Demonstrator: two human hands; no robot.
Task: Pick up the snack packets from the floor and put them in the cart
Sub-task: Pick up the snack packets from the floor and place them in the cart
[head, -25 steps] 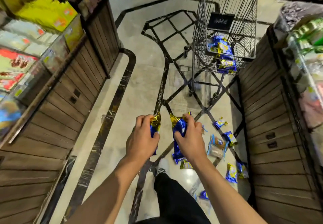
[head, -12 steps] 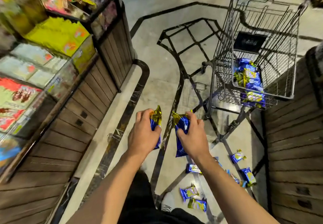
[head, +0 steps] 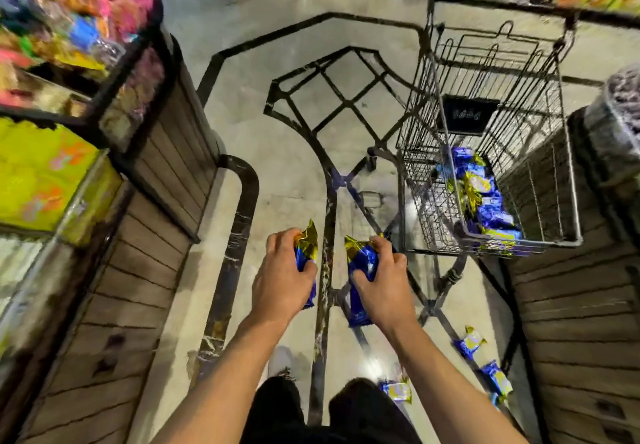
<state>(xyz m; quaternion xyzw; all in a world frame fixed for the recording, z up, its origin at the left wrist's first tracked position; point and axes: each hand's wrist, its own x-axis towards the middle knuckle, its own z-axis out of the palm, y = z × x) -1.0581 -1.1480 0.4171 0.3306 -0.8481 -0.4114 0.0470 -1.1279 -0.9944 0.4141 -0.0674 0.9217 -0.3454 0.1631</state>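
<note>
My left hand point(head: 282, 279) and right hand point(head: 382, 286) each hold a grip curled round a blue-and-gold foil snack packet point(head: 306, 253), the other point(head: 360, 267) beside it, with the wire cart point(head: 485, 180) up to their right, more packets point(head: 469, 341) on the floor below.

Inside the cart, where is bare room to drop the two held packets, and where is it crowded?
The cart has bare wire floor on its left side, between the left wall and the packet pile. The pile crowds the middle and near-right corner, up to the near rim. Both hands, left and right, hold packets short of that rim.
</note>
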